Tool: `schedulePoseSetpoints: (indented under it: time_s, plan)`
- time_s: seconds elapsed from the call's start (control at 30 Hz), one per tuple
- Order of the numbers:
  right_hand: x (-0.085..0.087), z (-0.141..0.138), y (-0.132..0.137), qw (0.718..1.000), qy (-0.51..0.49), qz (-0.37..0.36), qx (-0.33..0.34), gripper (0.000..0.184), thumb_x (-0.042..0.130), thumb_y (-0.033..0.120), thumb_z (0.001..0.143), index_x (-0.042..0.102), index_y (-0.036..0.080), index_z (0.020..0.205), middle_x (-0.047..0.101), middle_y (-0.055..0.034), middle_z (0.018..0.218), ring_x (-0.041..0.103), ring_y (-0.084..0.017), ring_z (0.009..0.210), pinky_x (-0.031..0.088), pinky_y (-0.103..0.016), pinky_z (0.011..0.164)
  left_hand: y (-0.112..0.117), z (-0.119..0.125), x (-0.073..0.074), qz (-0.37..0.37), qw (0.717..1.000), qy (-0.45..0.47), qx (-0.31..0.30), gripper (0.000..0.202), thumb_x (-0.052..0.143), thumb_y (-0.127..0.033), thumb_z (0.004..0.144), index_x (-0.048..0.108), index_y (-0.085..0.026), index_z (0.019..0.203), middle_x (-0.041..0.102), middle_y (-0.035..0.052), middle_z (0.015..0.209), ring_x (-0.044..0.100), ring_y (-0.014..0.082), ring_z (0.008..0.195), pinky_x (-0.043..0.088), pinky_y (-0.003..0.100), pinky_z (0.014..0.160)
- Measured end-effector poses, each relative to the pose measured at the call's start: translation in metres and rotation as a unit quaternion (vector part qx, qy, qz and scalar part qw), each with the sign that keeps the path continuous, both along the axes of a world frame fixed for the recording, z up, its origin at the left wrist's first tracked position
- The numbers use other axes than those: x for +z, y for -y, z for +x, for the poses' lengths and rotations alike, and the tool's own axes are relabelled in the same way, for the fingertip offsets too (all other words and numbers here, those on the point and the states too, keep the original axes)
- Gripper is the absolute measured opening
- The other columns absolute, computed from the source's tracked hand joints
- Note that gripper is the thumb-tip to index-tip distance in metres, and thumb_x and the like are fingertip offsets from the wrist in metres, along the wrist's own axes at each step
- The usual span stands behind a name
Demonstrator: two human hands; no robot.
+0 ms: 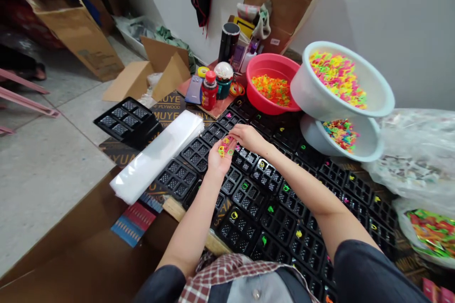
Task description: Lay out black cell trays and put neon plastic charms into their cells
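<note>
Yellow, green and pink small rings (pixel 221 151) lie on the upturned palm of the left hand (pixel 217 160), which is spread flat beneath them; the right hand (pixel 247 136) meets it at the left fingertips, its own fingers drawn close together, though I cannot tell whether they pinch a ring; under and around both hands spread rows of black compartment trays (pixel 177 178), many with one bright piece in a single compartment; clock directions run from the hands, twelve being the top of the view; at nine o'clock a stack of clear plastic sleeves (pixel 156 156) lies aslant, and just beyond it a pile of black trays (pixel 126 120) leans tilted; near eleven stand a red bottle (pixel 209 92) and, just beside it, a phone (pixel 194 90); at one o'clock a red basin (pixel 273 62) holds mostly orange and yellow pieces; at two an upper pale tub (pixel 318 99) is heaped with mixed colours, overlapping a lower pale tub (pixel 313 136) at three; beyond that, also at three, sits a clear plastic bag (pixel 412 158); at eight lie blue and red cards (pixel 133 225).
</note>
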State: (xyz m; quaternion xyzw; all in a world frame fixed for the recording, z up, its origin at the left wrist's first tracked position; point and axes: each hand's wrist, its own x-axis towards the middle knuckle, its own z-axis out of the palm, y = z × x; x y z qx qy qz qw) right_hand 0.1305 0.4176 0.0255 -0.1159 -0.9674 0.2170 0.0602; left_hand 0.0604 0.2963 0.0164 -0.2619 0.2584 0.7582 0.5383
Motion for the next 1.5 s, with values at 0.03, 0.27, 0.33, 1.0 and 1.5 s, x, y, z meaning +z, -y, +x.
schedulePoseSetpoints:
  time_s: [0.03, 0.27, 0.33, 1.0, 1.5]
  plan:
    - [-0.003, -0.004, 0.0, 1.0, 0.0, 0.005, -0.005, 0.022, 0.049, 0.014, 0.091, 0.069, 0.015, 0.082, 0.059, -0.0054, 0.08, 0.055, -0.016, 0.075, 0.043, -0.026, 0.072, 0.0, 0.0, 0.0, -0.003, 1.0, 0.008, 0.003, 0.029, 0.038, -0.01, 0.092, 0.067, -0.006, 0.089, 0.069, 0.0096, 0.071, 0.069, 0.0154, 0.071, 0.056, 0.026, 0.076]
    - [-0.022, -0.057, 0.001, 0.998, -0.01, -0.045, -0.033, 0.018, 0.054, 0.011, 0.087, 0.066, 0.015, 0.075, 0.064, -0.0049, 0.079, 0.057, -0.015, 0.076, 0.043, -0.025, 0.074, -0.002, -0.006, -0.002, -0.039, 0.998, 0.008, 0.052, 0.028, 0.04, -0.007, 0.091, 0.067, -0.006, 0.099, 0.07, 0.0085, 0.075, 0.069, 0.0126, 0.07, 0.055, 0.022, 0.075]
    - [-0.025, -0.071, 0.001, 0.997, -0.007, -0.06, -0.036, 0.017, 0.055, 0.012, 0.086, 0.068, 0.015, 0.075, 0.066, -0.0047, 0.078, 0.058, -0.015, 0.075, 0.042, -0.025, 0.075, -0.002, -0.011, -0.003, -0.042, 0.996, -0.012, 0.073, 0.028, 0.041, -0.008, 0.091, 0.067, -0.008, 0.102, 0.072, 0.0097, 0.084, 0.07, 0.0125, 0.078, 0.055, 0.022, 0.078]
    - [0.003, -0.033, 0.017, 0.998, 0.009, -0.062, -0.02, 0.011, 0.061, 0.014, 0.081, 0.072, 0.017, 0.078, 0.058, -0.003, 0.079, 0.056, -0.014, 0.075, 0.041, -0.025, 0.069, 0.0, -0.014, -0.004, -0.025, 0.999, -0.018, 0.032, 0.032, 0.037, -0.018, 0.095, 0.067, -0.011, 0.089, 0.067, 0.0053, 0.068, 0.064, 0.012, 0.061, 0.052, 0.022, 0.064]
    - [0.004, -0.053, 0.041, 0.992, -0.025, 0.027, -0.123, 0.02, 0.054, 0.018, 0.085, 0.074, 0.017, 0.079, 0.064, -0.0064, 0.078, 0.057, -0.017, 0.074, 0.04, -0.029, 0.067, -0.003, -0.004, -0.013, -0.084, 0.994, 0.018, 0.071, 0.023, 0.046, -0.011, 0.09, 0.062, -0.014, 0.073, 0.057, -0.0011, 0.055, 0.056, 0.0088, 0.049, 0.047, 0.019, 0.057]
